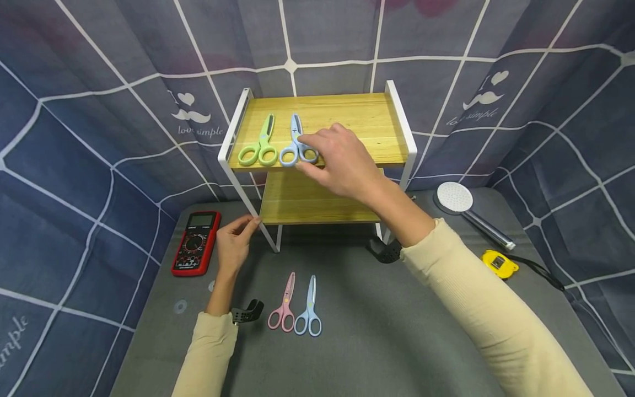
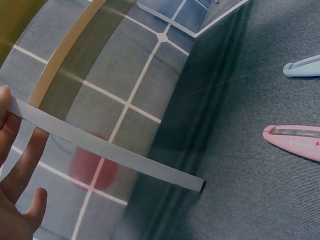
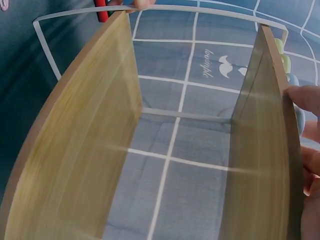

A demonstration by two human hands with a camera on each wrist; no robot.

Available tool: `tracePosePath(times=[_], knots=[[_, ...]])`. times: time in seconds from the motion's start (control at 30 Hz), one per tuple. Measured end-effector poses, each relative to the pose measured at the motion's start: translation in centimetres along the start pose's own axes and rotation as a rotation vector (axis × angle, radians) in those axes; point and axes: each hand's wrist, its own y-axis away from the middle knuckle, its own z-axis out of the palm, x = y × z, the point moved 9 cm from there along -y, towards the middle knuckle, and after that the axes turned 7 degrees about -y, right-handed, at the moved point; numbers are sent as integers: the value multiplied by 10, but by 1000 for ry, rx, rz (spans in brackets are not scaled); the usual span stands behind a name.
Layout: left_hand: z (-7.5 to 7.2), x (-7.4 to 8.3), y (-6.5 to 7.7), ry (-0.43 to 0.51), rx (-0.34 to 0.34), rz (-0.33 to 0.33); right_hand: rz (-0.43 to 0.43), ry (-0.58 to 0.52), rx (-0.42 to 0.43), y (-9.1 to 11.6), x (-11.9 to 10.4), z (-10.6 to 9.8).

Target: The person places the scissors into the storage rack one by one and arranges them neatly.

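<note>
A two-tier shelf rack with wooden boards (image 1: 342, 113) and a white metal frame (image 2: 150, 165) stands at the back. On its top board lie green scissors (image 1: 263, 144) and, to their right, blue-violet scissors (image 1: 296, 132). My right hand (image 1: 342, 157) holds the blue-violet scissors around their handles, forefinger by the pivot and thumb at the board's front edge; the hand covers part of the right loop. My left hand (image 1: 234, 241) grips the rack's front left leg beside the lower board. In front lie pink scissors (image 1: 285, 303) and light blue scissors (image 1: 310, 309), points toward the rack.
A red multimeter (image 1: 196, 243) lies left of my left hand. At the right are a shower head (image 1: 455, 197) and a yellow tape measure (image 1: 498, 263) with a black strap. A patterned curtain (image 1: 327, 33) hangs close behind the rack. Each wrist wears a black mount.
</note>
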Motion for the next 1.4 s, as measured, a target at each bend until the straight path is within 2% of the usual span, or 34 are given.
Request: tracePosePath(times=[0.37,0.6,0.77,0.87,0.93,1.07,1.17,1.27,1.4], knots=[[-1,-4,0,-8,-14,-9,-50,-38,24,4,1,1],[-1,-4,0,-15,-18,-11,-51,-20,12,5,0,3],[-1,-3,-1,-6,-8,1,-64,-32,71,15,-4,0],[-2,-3,-1,-11,-1,1,-103,-71,147,27,-10,-2],[-2,-3,-1,-15,3,2,-161,-99,216,39,-17,-2],[-1,-1,-1,-16,2,3,-312,-174,415,72,-32,-9],[1,-1,-1,-15,-2,1,-375,-249,530,96,-41,-10],[2,-2,-1,-10,-2,2,-371,-317,514,114,-44,4],[2,-2,-2,-2,2,6,-312,-351,364,134,-43,43]])
